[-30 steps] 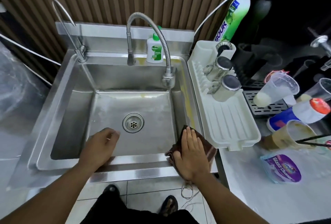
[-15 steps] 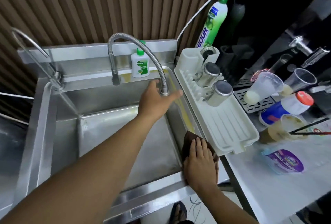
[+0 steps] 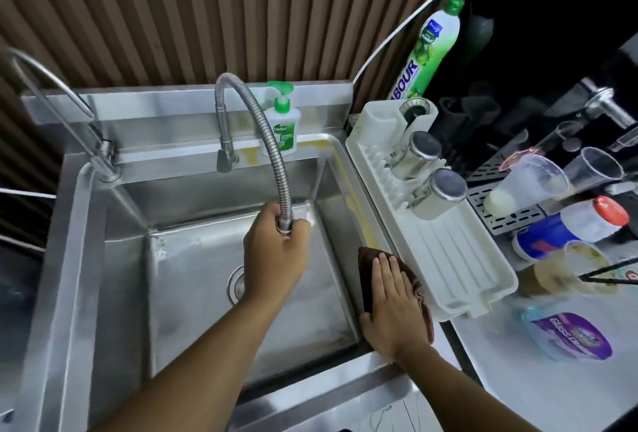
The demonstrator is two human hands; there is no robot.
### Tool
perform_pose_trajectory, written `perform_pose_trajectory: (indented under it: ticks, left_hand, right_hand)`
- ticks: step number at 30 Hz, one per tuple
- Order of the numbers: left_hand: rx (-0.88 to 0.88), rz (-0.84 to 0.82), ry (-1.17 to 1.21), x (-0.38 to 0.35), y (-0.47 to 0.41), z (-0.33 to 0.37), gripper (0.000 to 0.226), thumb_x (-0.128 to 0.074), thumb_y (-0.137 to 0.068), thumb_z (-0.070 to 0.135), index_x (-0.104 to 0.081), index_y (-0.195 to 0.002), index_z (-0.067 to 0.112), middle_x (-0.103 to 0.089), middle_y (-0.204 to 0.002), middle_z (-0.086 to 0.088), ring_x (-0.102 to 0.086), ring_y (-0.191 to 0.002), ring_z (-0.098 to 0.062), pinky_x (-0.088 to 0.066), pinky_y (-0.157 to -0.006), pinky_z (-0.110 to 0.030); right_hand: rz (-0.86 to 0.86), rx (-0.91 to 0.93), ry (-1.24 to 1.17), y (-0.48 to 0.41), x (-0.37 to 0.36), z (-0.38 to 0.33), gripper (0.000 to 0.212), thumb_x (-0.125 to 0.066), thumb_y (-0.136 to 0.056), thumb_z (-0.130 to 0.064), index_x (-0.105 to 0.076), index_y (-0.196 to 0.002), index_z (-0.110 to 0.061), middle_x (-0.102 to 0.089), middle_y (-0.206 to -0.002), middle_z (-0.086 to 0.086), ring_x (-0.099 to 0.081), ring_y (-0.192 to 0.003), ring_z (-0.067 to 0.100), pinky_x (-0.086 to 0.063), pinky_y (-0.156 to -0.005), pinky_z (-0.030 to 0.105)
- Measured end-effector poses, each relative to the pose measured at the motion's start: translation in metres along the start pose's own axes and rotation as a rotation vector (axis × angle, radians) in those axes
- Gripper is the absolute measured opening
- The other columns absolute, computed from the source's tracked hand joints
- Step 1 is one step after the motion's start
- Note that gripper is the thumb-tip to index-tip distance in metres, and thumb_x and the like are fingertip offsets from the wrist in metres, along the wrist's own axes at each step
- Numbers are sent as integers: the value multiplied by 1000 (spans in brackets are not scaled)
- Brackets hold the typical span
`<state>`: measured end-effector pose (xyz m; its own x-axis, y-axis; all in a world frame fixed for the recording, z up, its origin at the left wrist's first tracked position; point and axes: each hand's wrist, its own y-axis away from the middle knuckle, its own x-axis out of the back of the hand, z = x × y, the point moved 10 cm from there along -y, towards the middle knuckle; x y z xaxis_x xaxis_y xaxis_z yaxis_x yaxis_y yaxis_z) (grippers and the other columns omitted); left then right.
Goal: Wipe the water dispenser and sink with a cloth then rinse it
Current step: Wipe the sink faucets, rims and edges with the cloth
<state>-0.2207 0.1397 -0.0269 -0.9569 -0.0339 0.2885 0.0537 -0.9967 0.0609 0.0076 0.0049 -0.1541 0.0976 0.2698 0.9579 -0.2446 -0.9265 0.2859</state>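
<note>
At the far left a thin curved tap (image 3: 51,86) stands on the back ledge of the steel sink (image 3: 103,293). It may be the water dispenser meant in the task, but I can't say for sure, and nobody is touching it. The basin looks wet and streaky, with the drain (image 3: 234,285) partly hidden behind the forearm.

Over the middle of the basin the left hand (image 3: 276,252) has its fingers curled round the nozzle end of the hose (image 3: 272,141), holding it down toward the right side of the basin. A pale blur by the nozzle could be running water; I can't tell. A soap bottle (image 3: 281,127) sits on the ledge behind the hose.

Further right, the brown cloth (image 3: 367,266) lies on the sink's right rim, near the front corner. The right hand (image 3: 393,304) rests flat on it, fingers straight and close together, pressing it down. Just beside it sits a white rack (image 3: 448,259) holding two metal jugs (image 3: 438,193), with cups (image 3: 528,183) and tubs beyond on the table (image 3: 535,397).

My guess is the job is midway. A yellowish stain (image 3: 359,210) runs along the right rim ahead of the cloth and across the back ledge, so the sink isn't fully wiped. With the hose in hand, wetting or rinsing looks close, but the cloth hasn't gone under water yet.
</note>
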Motion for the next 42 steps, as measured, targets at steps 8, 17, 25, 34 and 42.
perform_pose_trajectory:
  ticks: [8, 17, 25, 34, 42]
  left_hand:
    - [-8, 111, -75, 51, 6, -11, 36, -84, -75, 20, -50, -79, 31, -60, -67, 12, -57, -69, 3, -38, -58, -5]
    - [76, 442, 109, 120, 16, -55, 49, -90, -70, 26, -55, -104, 30, -67, -87, 17, -66, -74, -1, -58, -78, -41]
    - [610, 601, 508, 104, 38, -112, 52, -71, -79, 69, -59, -76, 18, -62, -59, 9, -63, -66, -18, -60, -59, -39]
    - [536, 312, 548, 29, -36, -53, 36, -64, -90, 54, -65, -98, 19, -66, -90, -1, -67, -82, -24, -57, -67, -36]
    - [289, 368, 279, 37, -154, -3, 77, -64, -79, 43, -34, -149, 27, -50, -144, -7, -65, -114, -32, -56, -96, -50]
  right_hand:
    - [61, 71, 110, -54, 29, -24, 93, -18, -78, -41, 6, -159, 0, 4, -168, 19, 10, -156, 31, 5, -125, 42]
    - [77, 100, 90, -44, 26, -22, 92, -41, -84, -32, 0, -160, -1, -3, -168, 18, 2, -156, 30, 2, -123, 41]
    - [76, 94, 98, -3, 5, -7, 94, -58, -70, -23, -27, -155, 4, -31, -161, 22, -27, -150, 35, -5, -121, 39]
    - [111, 57, 130, -31, 12, -11, 88, -35, -78, -31, -19, -158, 1, -23, -164, 21, -18, -154, 33, -16, -122, 47]
    - [75, 63, 80, -88, 30, -29, 92, -31, -80, -30, 8, -159, -3, 6, -169, 16, 12, -155, 28, 10, -123, 40]
